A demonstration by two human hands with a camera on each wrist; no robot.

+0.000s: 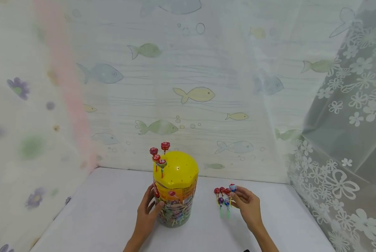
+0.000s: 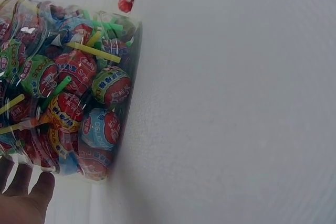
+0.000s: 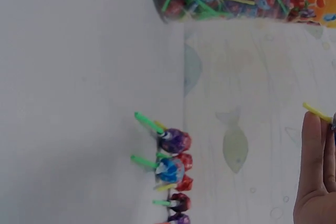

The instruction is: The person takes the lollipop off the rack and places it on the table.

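Note:
A clear plastic jar (image 1: 174,211) full of wrapped lollipops stands on the table, capped by a domed yellow lid (image 1: 180,171) with small holes. Several lollipops (image 1: 162,163) stick upright from the lid's left side. My left hand (image 1: 147,213) grips the jar's left side, thumb in front; in the left wrist view its fingers (image 2: 39,192) lie against the plastic. My right hand (image 1: 249,208) pinches a blue-wrapped lollipop (image 1: 232,188) above the table. Its yellow stick (image 3: 316,112) shows in the right wrist view, while the head is mostly cut off there.
Right of the jar, several loose lollipops (image 1: 221,201) lie grouped on the white table (image 1: 112,210), just left of the right hand. Behind the table hangs a fish-patterned curtain (image 1: 194,94). Flowered sheets close off both sides. A small dark object (image 1: 246,250) shows at the bottom edge.

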